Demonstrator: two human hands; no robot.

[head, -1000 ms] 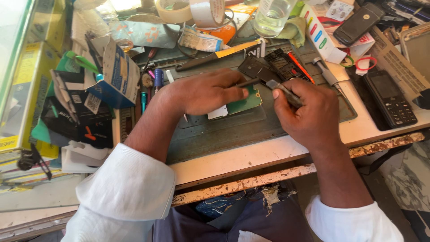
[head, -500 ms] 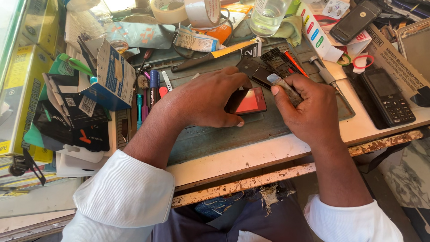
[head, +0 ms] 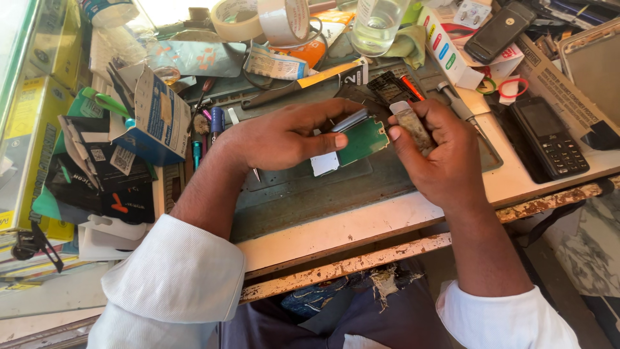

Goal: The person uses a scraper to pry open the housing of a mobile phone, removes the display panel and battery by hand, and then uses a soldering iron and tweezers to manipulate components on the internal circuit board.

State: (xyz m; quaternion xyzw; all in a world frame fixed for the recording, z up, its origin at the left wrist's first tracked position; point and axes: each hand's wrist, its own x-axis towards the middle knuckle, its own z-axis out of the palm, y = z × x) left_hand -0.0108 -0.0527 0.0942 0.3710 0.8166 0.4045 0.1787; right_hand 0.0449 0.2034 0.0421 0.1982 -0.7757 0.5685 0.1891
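My left hand [head: 284, 139] pinches a green circuit board [head: 363, 139] between thumb and fingers, and lifts it just above the grey work mat [head: 303, 194] so I can see its flat side. My right hand [head: 442, 158] is closed around a small worn brush [head: 412, 126], with its tip touching the board's right edge, I think so it can rub there. The board sticks out past my left fingertips, toward my right hand. A white sticker hangs at its lower left corner. Right of the board lies a black button phone [head: 549, 142]. Above the board lie tape rolls [head: 261, 19] and a clear bottle [head: 378, 22].
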